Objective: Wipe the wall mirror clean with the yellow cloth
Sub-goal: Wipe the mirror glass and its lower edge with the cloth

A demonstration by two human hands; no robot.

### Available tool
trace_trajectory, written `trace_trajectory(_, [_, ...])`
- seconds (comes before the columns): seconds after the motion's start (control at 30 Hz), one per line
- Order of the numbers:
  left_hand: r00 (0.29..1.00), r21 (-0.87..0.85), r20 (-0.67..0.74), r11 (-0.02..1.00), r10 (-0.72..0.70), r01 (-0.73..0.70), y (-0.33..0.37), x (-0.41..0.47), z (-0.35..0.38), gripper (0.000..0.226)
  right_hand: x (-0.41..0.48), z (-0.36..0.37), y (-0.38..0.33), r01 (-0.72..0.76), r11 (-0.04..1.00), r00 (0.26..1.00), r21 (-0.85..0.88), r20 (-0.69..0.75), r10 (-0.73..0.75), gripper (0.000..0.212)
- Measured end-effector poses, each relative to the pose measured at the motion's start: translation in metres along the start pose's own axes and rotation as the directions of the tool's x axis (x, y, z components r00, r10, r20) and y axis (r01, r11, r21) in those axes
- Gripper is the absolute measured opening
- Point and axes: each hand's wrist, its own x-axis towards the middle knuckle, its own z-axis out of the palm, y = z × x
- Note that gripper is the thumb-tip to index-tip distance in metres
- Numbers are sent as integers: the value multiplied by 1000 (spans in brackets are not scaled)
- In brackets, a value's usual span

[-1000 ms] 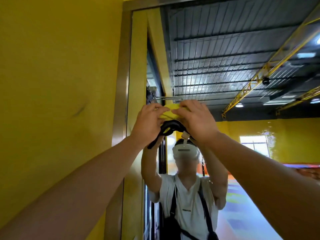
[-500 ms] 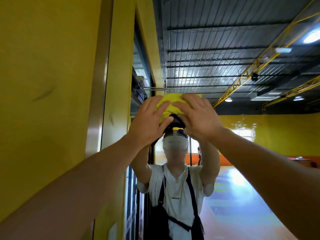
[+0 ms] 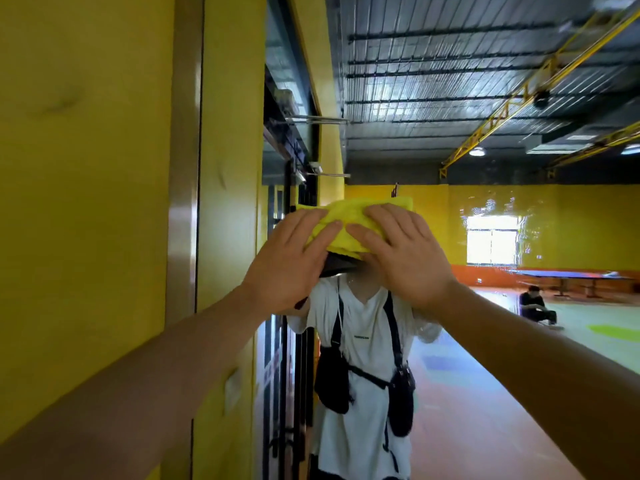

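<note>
Left grip (image 3: 291, 268), right grip (image 3: 405, 261) spread flat on yellow cloth (image 3: 349, 218) | fingers (image 3: 379, 220) hide cloth's sides

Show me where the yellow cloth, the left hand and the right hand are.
yellow cloth (image 3: 346, 212): head view, upper fold between the two hands.
left hand (image 3: 287, 268): head view, back of the hand.
right hand (image 3: 405, 261): head view, back of the hand.

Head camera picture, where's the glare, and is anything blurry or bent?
Head view: the window reflected in the wall mirror blows out white, with streaky glare beside it; the yellow cloth, left hand and right hand look fairly sharp; the forearms stretch and soften toward the lower corners.
</note>
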Motion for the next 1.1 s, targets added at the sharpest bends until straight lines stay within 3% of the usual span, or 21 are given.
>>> trace_trajectory(0.13, [995,-18,90,999,-40,42,30,-49,1,50,-46,-3,-32,-3,1000,999,-4,42,3,42])
trace_trajectory(0.43, [992,2,116,999,-52,52,97,-159,13,51,-156,-1,-117,-63,998,991,-10,115,64,51])
trace_trajectory(0.63, [976,-44,216,998,-38,48,140,-231,13,59,-224,-10,-168,-42,999,985,12,171,39,54])
trace_trajectory(0.9, [975,-46,208,995,-79,90,207,-322,28,69,-317,-9,-231,-79,993,969,91,242,55,49])
trace_trajectory(1.1, [967,-18,231,993,-108,115,263,-398,32,58,-392,-8,-282,-74,992,967,102,252,46,52])
